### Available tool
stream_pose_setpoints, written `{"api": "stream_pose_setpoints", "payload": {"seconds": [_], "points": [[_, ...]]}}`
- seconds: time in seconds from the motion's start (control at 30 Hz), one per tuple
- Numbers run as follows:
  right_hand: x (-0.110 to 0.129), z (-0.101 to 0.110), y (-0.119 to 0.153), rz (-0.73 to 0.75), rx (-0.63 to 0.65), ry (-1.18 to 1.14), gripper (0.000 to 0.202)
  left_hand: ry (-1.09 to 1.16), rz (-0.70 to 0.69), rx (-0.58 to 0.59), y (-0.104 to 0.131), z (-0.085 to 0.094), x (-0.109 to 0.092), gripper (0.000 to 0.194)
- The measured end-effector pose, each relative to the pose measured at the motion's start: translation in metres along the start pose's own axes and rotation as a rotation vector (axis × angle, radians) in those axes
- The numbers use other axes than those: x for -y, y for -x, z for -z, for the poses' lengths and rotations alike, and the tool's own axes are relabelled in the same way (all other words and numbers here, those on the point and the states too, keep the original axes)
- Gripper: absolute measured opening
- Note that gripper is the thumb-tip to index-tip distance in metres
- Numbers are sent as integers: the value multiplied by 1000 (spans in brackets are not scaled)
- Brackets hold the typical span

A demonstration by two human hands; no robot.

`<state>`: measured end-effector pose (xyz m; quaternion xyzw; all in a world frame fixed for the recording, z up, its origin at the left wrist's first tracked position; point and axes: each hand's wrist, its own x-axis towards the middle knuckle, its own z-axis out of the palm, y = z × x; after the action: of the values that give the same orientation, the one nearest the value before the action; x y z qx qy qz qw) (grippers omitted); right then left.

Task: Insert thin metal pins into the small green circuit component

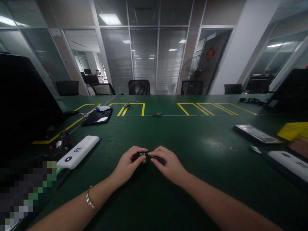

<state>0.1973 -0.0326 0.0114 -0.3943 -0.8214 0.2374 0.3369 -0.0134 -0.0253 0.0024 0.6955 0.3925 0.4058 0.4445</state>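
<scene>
While both forearms rest low across the bottom of the frame, the left hand [130, 163] and the right hand [166, 163] meet just below the centre of the picture, over the dark green table [204, 144]. Pinched between the left thumb and curled fingers sits a small green and black part [141, 154], too tiny to identify further; the left hand is closed tightly on it, and it sits just above the table, apparently so that it stays steady. Closed around a thin dark tool [150, 156], the right hand points its tip leftward to touch the small part, and the narrow grip near the tip looks suited to fine, controlled work. A silver bracelet [89, 199] circles the left wrist at lower left. Left of the hands, near the middle-left of the frame, lies a white oblong power bank [78, 151] with dark markings, set aside within easy reach, and just beyond it a small dark device with red dots [60, 142] is hard to make out. Farther back, upper left of centre, a black clipboard [97, 117] lies on yellow tape lines [134, 109] that mark out bays on the table. At right, a flat silver-grey tray [257, 133] and a second white oblong unit [288, 163] lie near another person's hand [299, 146], beside a yellow stack [295, 130].
</scene>
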Motion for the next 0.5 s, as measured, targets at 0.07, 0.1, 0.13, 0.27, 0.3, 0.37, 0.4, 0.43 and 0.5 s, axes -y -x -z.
{"api": "stream_pose_setpoints", "payload": {"seconds": [0.07,0.1,0.13,0.27,0.3,0.37,0.4,0.43,0.5], "points": [[1,1,0,-2,1,-13,23,-16,-21,-5,0,0,-1,22],[1,1,0,-2,1,-19,22,-28,-25,-5,0,1,-1,21],[1,1,0,-1,1,-24,21,-39,-25,-3,0,1,-2,21],[0,1,0,11,3,-46,21,-35,-8,25,-2,4,-2,21],[0,1,0,15,2,-53,21,-24,-2,34,-2,5,-2,21],[0,2,1,23,1,-66,21,-4,13,46,-3,6,-2,21],[0,2,1,26,-1,-72,21,4,21,48,-3,7,-2,21],[0,2,1,30,-4,-78,20,13,28,50,-3,7,-2,21],[0,2,1,36,-9,-85,20,29,37,55,-4,7,0,21]]}}
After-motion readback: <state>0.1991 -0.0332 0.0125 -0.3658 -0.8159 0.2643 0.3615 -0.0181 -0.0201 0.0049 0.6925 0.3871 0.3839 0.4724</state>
